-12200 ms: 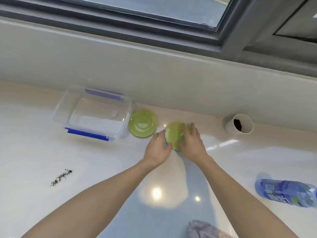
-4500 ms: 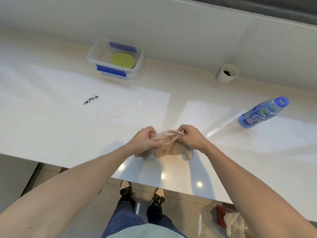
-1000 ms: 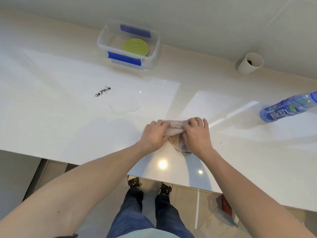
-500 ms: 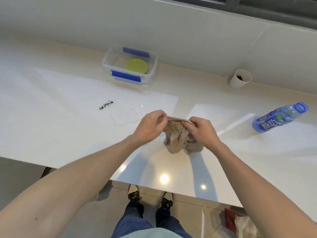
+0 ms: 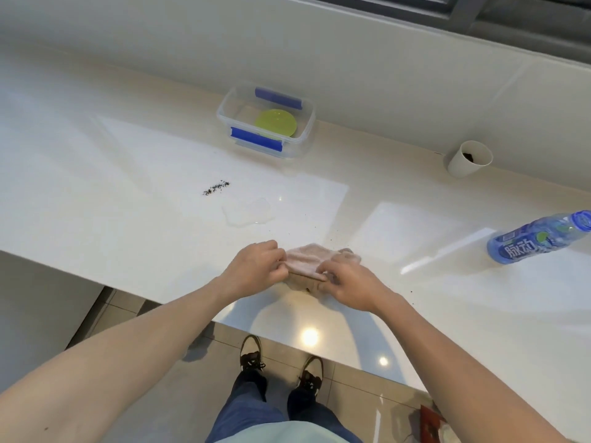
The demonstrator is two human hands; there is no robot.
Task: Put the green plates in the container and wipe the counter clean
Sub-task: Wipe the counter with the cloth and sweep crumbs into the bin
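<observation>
Left hand (image 5: 256, 270) and right hand (image 5: 347, 284) both pinch cloth (image 5: 307, 260) on counter (image 5: 96, 187), fingers curled. Green plates (image 5: 275, 123) stacked inside container (image 5: 307, 129) near wall. Crumbs (image 5: 216, 188) and puddle (image 5: 246, 212) between container and cloth.

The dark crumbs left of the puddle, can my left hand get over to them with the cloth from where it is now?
Probably yes. The left hand pinches the cloth on the counter, and the dark crumbs lie ahead to its left. Only the puddle lies near the path; nothing solid blocks it.
</observation>
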